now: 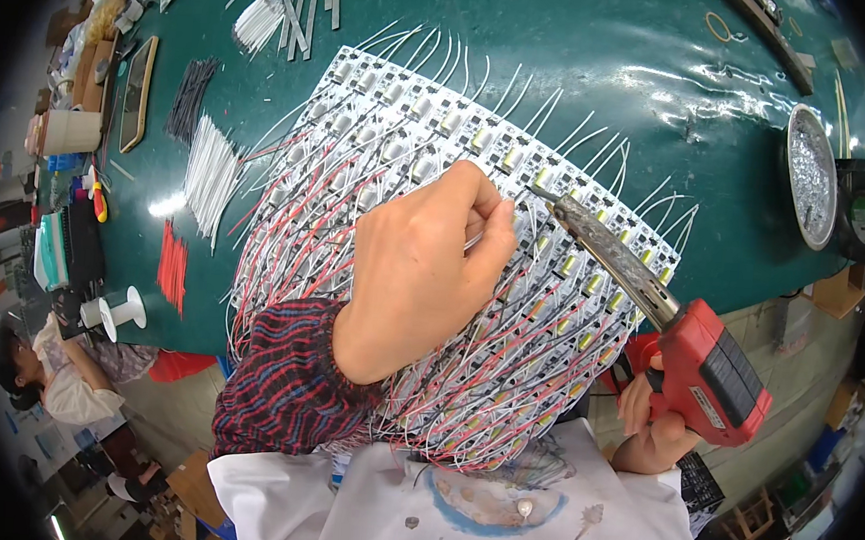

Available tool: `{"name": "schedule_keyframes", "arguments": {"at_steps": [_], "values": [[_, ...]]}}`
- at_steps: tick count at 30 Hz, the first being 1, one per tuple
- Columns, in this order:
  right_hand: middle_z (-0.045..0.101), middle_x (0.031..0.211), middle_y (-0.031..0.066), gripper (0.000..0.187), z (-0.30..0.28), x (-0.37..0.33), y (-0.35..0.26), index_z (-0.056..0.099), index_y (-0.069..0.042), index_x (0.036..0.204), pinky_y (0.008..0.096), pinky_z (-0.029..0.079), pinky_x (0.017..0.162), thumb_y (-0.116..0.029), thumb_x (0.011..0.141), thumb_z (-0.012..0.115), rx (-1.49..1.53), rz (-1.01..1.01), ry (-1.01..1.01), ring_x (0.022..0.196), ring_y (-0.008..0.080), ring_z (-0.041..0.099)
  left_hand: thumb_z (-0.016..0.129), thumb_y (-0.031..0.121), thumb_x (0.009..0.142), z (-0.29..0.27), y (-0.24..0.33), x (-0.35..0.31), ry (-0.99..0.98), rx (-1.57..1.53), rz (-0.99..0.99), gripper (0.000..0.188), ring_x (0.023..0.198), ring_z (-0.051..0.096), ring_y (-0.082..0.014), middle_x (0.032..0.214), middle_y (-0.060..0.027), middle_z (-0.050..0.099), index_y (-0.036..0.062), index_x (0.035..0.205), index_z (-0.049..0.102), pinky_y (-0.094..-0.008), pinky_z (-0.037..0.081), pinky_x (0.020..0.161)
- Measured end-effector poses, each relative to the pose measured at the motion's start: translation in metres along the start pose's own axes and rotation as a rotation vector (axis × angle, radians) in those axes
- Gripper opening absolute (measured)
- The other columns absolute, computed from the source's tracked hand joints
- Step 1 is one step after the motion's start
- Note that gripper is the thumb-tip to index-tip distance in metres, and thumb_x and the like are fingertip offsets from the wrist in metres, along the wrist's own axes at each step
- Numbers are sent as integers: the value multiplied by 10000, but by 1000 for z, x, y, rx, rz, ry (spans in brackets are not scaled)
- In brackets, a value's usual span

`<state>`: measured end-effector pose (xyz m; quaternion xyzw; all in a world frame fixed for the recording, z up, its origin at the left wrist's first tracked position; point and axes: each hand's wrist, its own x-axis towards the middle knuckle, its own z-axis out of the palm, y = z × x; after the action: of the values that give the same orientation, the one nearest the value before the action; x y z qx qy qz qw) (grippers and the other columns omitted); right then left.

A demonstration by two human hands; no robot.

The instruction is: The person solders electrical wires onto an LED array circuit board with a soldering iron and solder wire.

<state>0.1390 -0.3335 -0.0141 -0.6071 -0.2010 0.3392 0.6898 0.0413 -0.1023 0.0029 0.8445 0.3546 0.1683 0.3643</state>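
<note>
**Two hands at a panel of wired circuit strips**

One red soldering gun [711, 375] is gripped at its handle by the right hand [647, 426], the fingers wrapped tight around the grip at the lower right, off the edge of the counter. Its long axis runs diagonally: the red body lies low and to the right, the scorched metal barrel [614, 258] rises toward the upper left, and the tip is set on the panel of white circuit strips [443, 120], just beside the left fingertips. The left hand [422, 269] is laid on the panel, its fingers pinched together near the tip; what is pinched is too small to be made out. A red-and-dark striped sleeve [284, 380] covers the left forearm.

The panel is tilted, with its far corner toward the upper left, and many white and red wires [285, 230] trail off its near edge over a white apron [496, 515].

The counter [617, 72] is covered in glossy dark green. On it, left of the panel, bundles of white wires [209, 169], black wires [192, 98] and red wires [172, 267] are laid out, with a white spool [114, 313] at the edge. A round metal dish [812, 176] stands at the right. A workshop floor with cardboard boxes is seen beyond, and another person [54, 379] is seated at the lower left.
</note>
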Motion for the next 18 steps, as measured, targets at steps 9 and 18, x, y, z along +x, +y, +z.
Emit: {"name": "schedule_keyframes", "arguments": {"at_steps": [9, 18], "values": [[474, 551, 55, 531, -35, -12, 13, 483, 70, 937, 270, 395, 453, -433, 803, 585, -239, -60, -98, 455, 147, 467, 617, 71, 774, -1, -2, 1, -12, 38, 26, 117, 474, 481, -73, 547, -36, 547, 2, 717, 542, -224, 363, 437], [443, 495, 24, 644, -32, -7, 6, 446, 107, 1030, 236, 343, 385, -457, 767, 611, -231, -54, -133, 380, 108, 411, 603, 94, 756, 1, -2, 1, 0, -6, 35, 128, 483, 554, -277, 569, -108, 567, 27, 701, 509, -365, 401, 439]]}}
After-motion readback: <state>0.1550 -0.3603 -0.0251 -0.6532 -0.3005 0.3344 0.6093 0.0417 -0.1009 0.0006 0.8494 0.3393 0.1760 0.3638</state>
